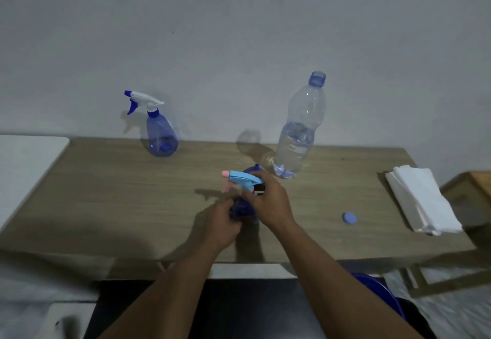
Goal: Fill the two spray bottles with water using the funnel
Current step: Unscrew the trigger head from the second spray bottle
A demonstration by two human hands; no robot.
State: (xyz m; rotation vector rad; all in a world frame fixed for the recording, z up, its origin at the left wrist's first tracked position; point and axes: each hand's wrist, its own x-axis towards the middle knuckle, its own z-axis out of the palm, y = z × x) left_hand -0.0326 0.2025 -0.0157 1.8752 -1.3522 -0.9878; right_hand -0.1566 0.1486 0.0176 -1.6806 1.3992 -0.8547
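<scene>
Left fingers (230, 207): curling round the dark blue lower body of the near spray bottle (243, 209), gripping it; the left hand (223, 220) is covering that side.
Right fingers (263, 179): wrapping the neck of the same bottle just under the trigger head (243, 178), gripping it; the right hand (269, 205) is hiding the collar.
Hidden or unclear: most of the held bottle's body is lying behind both hands, so its water level cannot be read; a black-and-white patch at the neck is too blurred to tell; a blue rim (252, 169) is peeking out behind the trigger head, and what it is cannot be told.
Held bottle's axis: standing upright at the table's middle, with its pink nozzle pointing left.
Far spray bottle (160, 132): standing upright at the table's back edge, well apart on the left, its white-and-blue head pointing left.
Water bottle (297, 131): standing uncapped behind and to the right of the hands, partly filled.
Cap (349, 217): lying alone on the right.
White folded sheets (422, 200): lying near the right end.
Table (106, 192): wood-grain, standing against a plain grey wall (239, 33).
Cut off: a white surface (24, 168) on the left and a wooden piece (475, 187) on the right are running out of the frame.
</scene>
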